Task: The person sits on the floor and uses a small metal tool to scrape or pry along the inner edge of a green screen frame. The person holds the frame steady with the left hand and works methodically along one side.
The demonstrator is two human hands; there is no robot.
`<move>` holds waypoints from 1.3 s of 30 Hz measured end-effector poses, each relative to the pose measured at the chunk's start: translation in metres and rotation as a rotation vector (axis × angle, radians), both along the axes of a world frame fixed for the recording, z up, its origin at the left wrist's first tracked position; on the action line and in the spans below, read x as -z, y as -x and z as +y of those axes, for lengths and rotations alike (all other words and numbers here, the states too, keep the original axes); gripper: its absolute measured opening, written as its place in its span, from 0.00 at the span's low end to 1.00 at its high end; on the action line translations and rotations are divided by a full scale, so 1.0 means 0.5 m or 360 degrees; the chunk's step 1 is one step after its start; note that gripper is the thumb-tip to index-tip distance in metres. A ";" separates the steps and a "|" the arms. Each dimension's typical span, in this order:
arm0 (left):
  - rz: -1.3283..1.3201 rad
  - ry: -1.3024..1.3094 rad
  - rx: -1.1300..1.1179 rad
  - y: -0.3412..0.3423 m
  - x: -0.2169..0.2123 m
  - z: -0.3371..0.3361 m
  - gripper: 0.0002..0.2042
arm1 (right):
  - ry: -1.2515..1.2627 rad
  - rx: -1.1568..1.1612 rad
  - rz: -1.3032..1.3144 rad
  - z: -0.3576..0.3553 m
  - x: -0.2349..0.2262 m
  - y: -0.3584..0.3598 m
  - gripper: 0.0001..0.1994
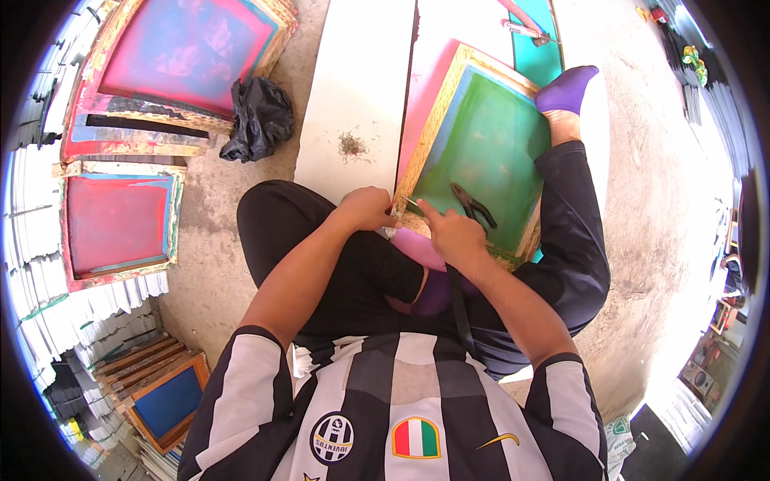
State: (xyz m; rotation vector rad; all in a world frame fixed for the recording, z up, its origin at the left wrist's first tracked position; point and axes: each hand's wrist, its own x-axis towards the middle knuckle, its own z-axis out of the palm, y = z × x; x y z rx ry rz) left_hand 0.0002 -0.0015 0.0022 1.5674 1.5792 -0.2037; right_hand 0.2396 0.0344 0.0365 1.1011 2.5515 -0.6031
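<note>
A wooden screen-printing frame [429, 152] with green mesh [489, 120] lies tilted across my lap and the boards in front of me. My left hand [369, 210] is closed at its near left corner, thumb and fingers pinching the wood. My right hand [455, 234] comes to the same corner from the right, index finger stretched along a thin metal-tipped tool [411, 201]; its handle is mostly hidden by the hand. Dark-handled pliers [473, 205] lie open on the mesh just beyond my right hand.
Small dark bits [351, 146] are scattered on the white board [345, 80] at left. A black plastic bag [258, 119] and red-meshed frames [120, 224] lie on the left floor. My purple-socked foot [566, 90] rests by the frame's far right corner. A cutter-like tool [529, 32] lies beyond.
</note>
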 end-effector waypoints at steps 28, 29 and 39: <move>-0.0059 -0.0095 0.0024 0.005 0.006 -0.003 0.27 | 0.0028 -0.0111 0.0109 0.027 0.049 -0.019 0.24; -0.0084 -0.0133 0.0010 0.006 0.013 -0.004 0.27 | -0.0099 -0.0196 0.0106 0.031 0.051 -0.027 0.24; -0.0064 0.0027 -0.0002 0.005 0.009 0.009 0.27 | 0.0732 -0.0009 0.0719 0.112 0.125 -0.040 0.20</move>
